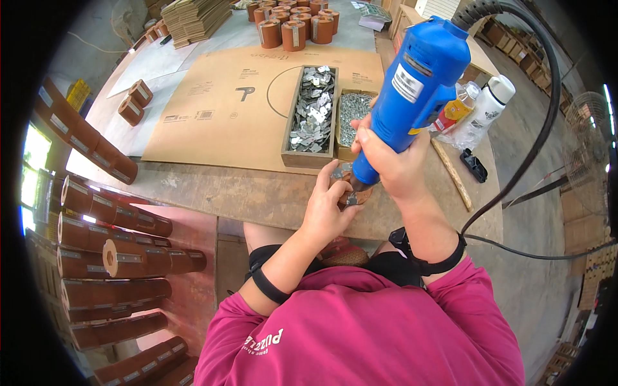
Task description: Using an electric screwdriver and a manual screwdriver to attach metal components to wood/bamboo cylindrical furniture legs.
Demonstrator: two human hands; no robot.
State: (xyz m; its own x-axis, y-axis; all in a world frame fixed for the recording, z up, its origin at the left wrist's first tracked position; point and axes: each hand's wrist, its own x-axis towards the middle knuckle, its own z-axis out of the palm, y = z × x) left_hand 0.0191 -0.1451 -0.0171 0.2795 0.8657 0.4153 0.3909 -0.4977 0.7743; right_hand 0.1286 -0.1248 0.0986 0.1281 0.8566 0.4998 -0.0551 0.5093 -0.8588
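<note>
A blue corded power screwdriver (407,83) slants down from the upper right, with my right hand (396,161) wrapped round its lower body. Its dark tip meets a brown round piece (365,194) at the bench's near edge. Small grey metal plates (351,200) show on that piece. My left hand (327,207) is closed against the piece's left side, fingers curled and thumb close by the driver tip. Any screw under the tip is too small to make out. The driver and my fingers hide much of the piece.
Beyond my hands stand a wooden box of metal plates (313,116) and a box of screws (356,112) on a cardboard sheet (219,83). Bottles (492,100) and a wooden stick (452,174) lie right. Stacked brown cylinders (151,258) fill the left. A black cable (547,128) loops right.
</note>
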